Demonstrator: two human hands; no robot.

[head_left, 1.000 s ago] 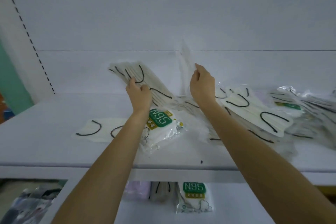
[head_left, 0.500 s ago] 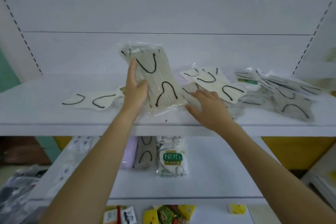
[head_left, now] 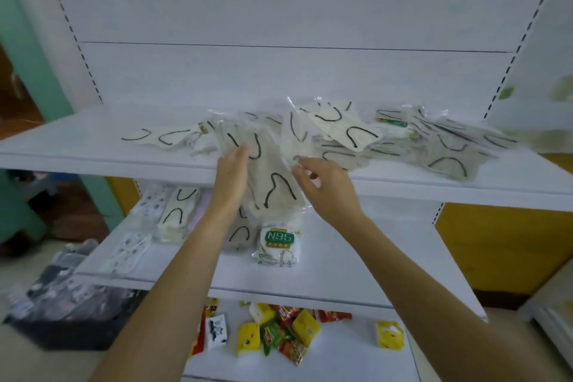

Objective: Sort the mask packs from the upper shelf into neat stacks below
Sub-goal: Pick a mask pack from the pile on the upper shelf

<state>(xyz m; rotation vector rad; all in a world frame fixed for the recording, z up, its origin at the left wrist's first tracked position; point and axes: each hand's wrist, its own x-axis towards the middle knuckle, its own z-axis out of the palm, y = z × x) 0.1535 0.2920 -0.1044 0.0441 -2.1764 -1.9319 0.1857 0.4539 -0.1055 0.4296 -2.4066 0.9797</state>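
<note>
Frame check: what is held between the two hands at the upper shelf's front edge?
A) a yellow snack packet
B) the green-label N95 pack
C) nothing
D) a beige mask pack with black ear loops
D: the beige mask pack is held between the left hand and the right hand, while the N95 pack lies on the lower shelf.

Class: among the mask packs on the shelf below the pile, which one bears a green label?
The N95 pack, rightmost in that row; the others show black ear loops or dotted print, no label.
</note>
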